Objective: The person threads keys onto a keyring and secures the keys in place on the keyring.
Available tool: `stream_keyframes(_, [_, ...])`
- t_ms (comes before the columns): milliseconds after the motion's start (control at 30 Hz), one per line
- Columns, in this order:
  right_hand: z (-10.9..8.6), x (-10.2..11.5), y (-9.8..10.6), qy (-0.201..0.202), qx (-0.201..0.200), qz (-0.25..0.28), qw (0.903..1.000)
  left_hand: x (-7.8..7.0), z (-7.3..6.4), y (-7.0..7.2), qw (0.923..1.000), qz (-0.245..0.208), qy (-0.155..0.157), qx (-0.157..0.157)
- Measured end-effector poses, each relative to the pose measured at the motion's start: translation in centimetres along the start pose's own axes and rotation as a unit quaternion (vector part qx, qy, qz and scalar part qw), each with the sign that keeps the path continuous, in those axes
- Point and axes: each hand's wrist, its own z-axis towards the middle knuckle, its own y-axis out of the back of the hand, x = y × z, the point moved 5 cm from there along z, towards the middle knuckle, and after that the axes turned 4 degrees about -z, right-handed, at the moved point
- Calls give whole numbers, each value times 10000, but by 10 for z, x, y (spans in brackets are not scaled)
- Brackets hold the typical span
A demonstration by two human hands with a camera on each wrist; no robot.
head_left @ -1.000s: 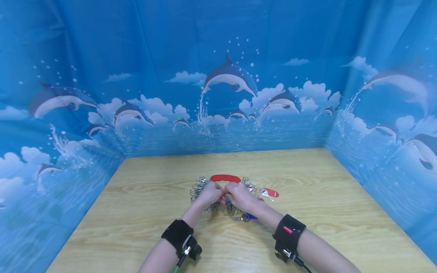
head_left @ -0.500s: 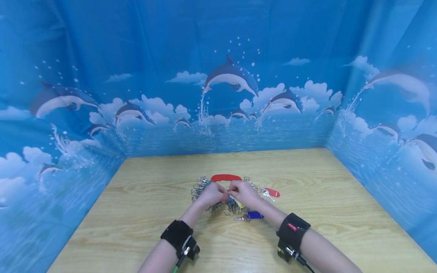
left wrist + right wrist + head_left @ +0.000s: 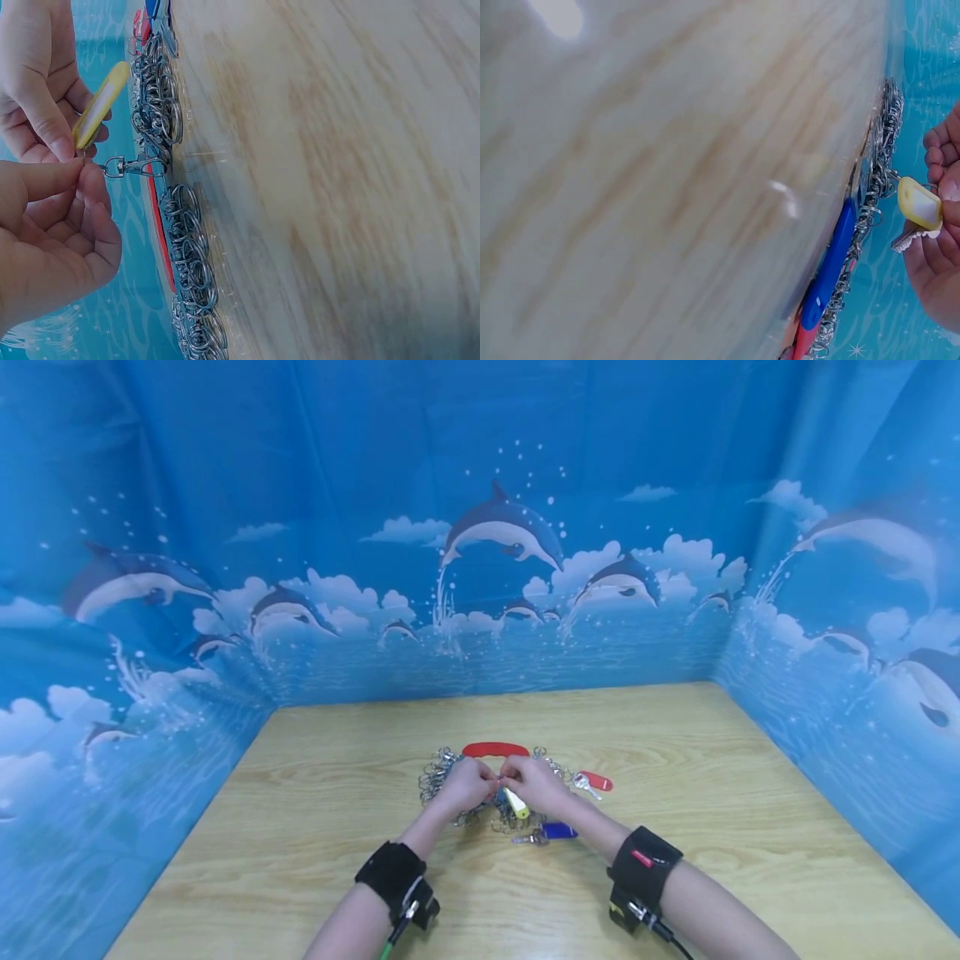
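My left hand [image 3: 470, 783] and right hand [image 3: 534, 783] meet over a bunch of metal swivel clasps [image 3: 191, 255] on the table. Between thumb and fingertip, the left hand pinches a small metal ring, mostly hidden, at the end of a swivel clasp [image 3: 135, 166] that reaches out from the bunch. My right hand pinches a yellow key tag [image 3: 919, 202] with a white label, close against the left fingertips. A silver key [image 3: 907, 240] hangs beside that tag. Whether the tag's ring passes through the clasp's ring, I cannot tell. Behind the hands lies a red handle [image 3: 495, 749].
To the right of the bunch lies a red key tag [image 3: 597, 782] with a key [image 3: 585, 786]. Nearer me, a blue key tag [image 3: 558, 831] lies with its key [image 3: 530, 839]. A dolphin-print curtain [image 3: 360, 460] surrounds the wooden table [image 3: 337, 735].
The yellow tag has come into sight below my right fingers. My right hand has shifted slightly, uncovering more of the blue tag. The left hand stays nearly in place.
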Motion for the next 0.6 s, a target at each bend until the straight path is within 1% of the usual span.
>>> stream_keyframes(133, [0, 2, -1, 112, 18, -130, 9999, 2, 1, 1, 9999, -59, 83, -51])
stream_keyframes(233, [1, 3, -1, 123, 52, -218, 9997, 4, 3, 0, 9998, -151, 111, -58])
stream_keyframes(300, [1, 2, -1, 57, 63, -160, 9998, 6, 4, 0, 9997, -213, 127, -35])
stream_keyframes(367, [1, 0, -1, -62, 65, -28, 10000, 7, 4, -1, 9998, -174, 91, 61])
stream_keyframes(500, [2, -8, -2, -263, 4, 239, 9994, 7, 3, -2, 9995, 71, -144, 272])
stream_keyframes(600, [3, -12, -1, -398, -24, 320, 9987, 6, 4, -2, 9988, 224, -329, 291])
